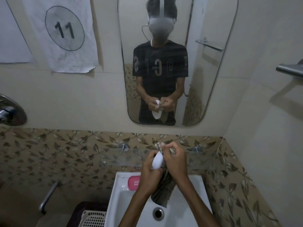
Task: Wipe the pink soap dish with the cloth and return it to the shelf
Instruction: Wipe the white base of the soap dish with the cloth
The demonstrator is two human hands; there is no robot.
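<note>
My left hand [150, 172] grips a white oval piece [157, 161], held upright above the sink. My right hand [176, 161] is shut on a checked brown cloth [164, 189] and presses it against the white piece; the cloth's loose end hangs down into the basin. A pink soap dish part [134, 183] with a grid of small holes lies on the sink's back left rim, partly hidden by my left wrist. The glass shelf [114, 158] runs along the wall just behind my hands.
The white sink [119, 203] with its drain [158, 213] is below. A mirror [213, 79] hangs above the shelf. A tap fitting [9, 110] and a metal pipe [49, 195] are at left, a white basket [94, 218] sits lower left, and a towel bar [290, 69] is at right.
</note>
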